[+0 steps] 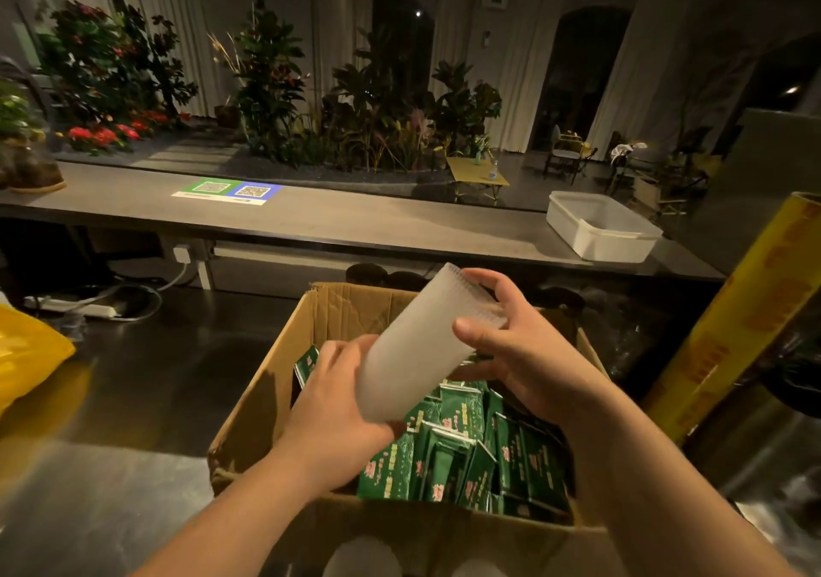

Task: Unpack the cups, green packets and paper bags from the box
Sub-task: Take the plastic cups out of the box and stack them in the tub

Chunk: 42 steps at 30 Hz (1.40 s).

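Head view: both hands grip one stack of cups (420, 345) over the open box (275, 381). The left hand (342, 403) cups the lower end and the right hand (511, 345) wraps the rim end, likely to steady the tilted stack while it clears the box. Green packets (466, 447) fill the box below; no paper bags visible. The box sits on a shiny metal table (111, 479). Dim room, long counter (355, 221) with a white tub (599, 230), plants (266, 79) behind.
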### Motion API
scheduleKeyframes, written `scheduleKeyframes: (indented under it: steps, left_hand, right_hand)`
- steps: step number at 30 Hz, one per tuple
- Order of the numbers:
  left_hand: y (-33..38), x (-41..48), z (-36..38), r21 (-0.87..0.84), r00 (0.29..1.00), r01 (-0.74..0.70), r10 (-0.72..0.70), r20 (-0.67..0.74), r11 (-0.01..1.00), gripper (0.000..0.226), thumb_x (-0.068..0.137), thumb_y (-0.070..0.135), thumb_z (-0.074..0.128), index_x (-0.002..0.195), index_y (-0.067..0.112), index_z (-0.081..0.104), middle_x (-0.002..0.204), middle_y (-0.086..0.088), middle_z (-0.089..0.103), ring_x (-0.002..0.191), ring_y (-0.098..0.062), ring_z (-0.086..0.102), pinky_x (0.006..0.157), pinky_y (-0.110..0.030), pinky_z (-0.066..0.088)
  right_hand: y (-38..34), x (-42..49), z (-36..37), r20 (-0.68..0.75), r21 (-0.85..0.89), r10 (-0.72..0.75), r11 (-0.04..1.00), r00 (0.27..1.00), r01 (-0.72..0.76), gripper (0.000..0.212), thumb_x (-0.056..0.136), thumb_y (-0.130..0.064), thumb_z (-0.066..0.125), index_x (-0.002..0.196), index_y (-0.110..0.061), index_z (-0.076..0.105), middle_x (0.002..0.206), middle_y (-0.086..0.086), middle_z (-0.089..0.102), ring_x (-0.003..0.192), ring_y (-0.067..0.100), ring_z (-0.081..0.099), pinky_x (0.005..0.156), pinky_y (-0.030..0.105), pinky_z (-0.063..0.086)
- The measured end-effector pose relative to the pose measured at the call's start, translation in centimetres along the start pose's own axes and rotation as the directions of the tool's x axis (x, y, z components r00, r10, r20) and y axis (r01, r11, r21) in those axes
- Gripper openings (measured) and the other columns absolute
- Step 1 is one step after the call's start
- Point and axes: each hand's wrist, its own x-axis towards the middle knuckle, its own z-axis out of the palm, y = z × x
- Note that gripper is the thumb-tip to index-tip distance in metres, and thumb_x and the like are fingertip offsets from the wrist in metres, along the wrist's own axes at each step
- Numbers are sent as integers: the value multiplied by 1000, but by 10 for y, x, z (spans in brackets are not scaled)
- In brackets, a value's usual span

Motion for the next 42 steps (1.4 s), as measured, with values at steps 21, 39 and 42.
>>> scheduleKeyframes:
  steps: [21,39,42]
  left_hand:
    - [47,-131,-13,-201,761,-28,152,631,979,88,77,40,88,126,82,29,122,40,55,112,12,54,103,-27,52]
    - [8,-131,38,332,607,-613,158,779,717,80,81,70,69,147,35,40,145,10,36,146,-15,6,124,-43,8]
    - [5,-129,38,322,600,-584,130,789,745,78,83,67,69,147,34,39,147,10,35,148,-14,4,125,-44,8]
  right_hand:
    - [-22,-171,14,226,-644,82,760,971,85,76,63,-69,81,124,-69,37,131,-48,40,122,-21,38,105,21,37]
    - [64,-214,43,280,-746,241,664,929,53,82,76,-48,87,134,-57,31,135,-28,49,124,-3,51,107,29,48]
    - [70,-214,46,274,-744,235,667,933,51,80,77,-49,86,136,-55,32,137,-27,49,124,-4,50,107,31,48]
